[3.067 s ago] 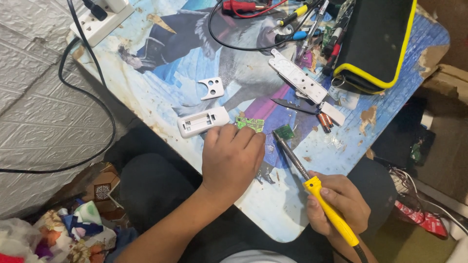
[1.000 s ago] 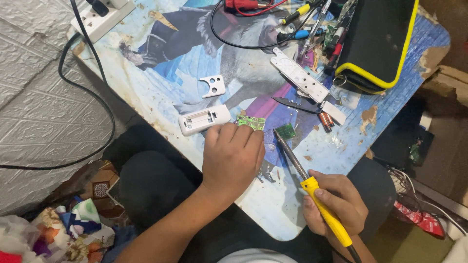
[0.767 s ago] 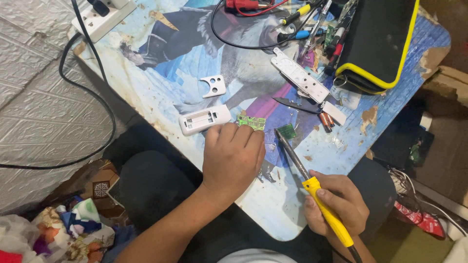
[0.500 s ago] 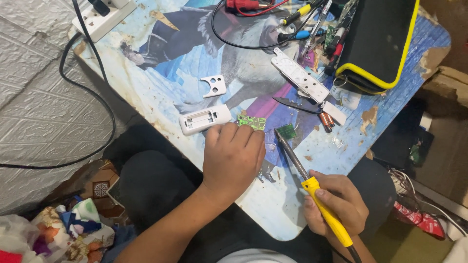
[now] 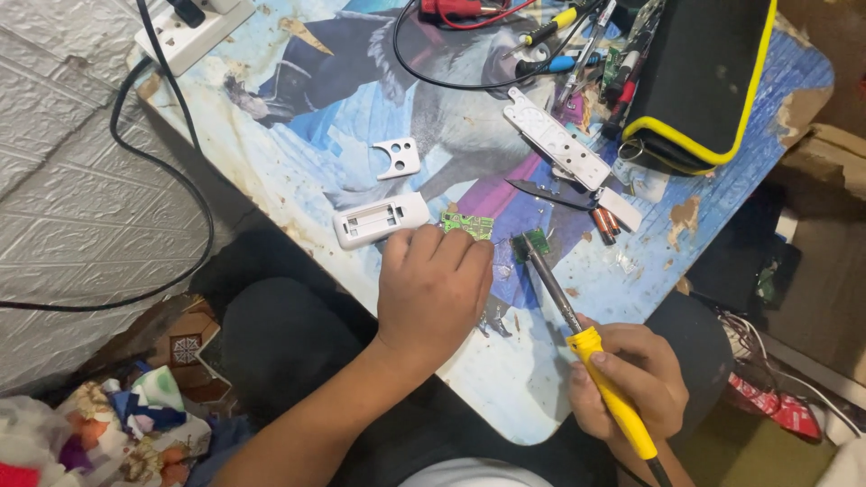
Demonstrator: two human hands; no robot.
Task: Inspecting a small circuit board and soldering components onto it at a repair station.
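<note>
Head view. Change since the earlier frames: almost none; the soldering iron [image 5: 577, 316] has drawn back a little toward the person, and its tip now meets the small green board [image 5: 536, 243].

- Left hand [image 5: 431, 287]: palm down on the table [image 5: 505, 388], fingers curled together over the near edge of the larger green circuit board [image 5: 467, 224], apparently pinning it flat so it does not slide; what lies under the palm cannot be told.
- Right hand [image 5: 629, 383]: grip closed around the iron's yellow handle, held low and slanted like a pen, which lets the tip reach the small board from the side.
- White remote casing [image 5: 379, 219]: open, just beside the left hand's fingertips.
- White cover plate [image 5: 398, 157]: set apart, farther up the table.
- Long white remote shell [image 5: 557, 151] and batteries [image 5: 603, 222]: laid beyond the work spot.
- Black-and-yellow case [image 5: 708, 77]: at the far corner.
- Power strip [image 5: 194, 32]: at the table's left edge, black cable trailing down.
</note>
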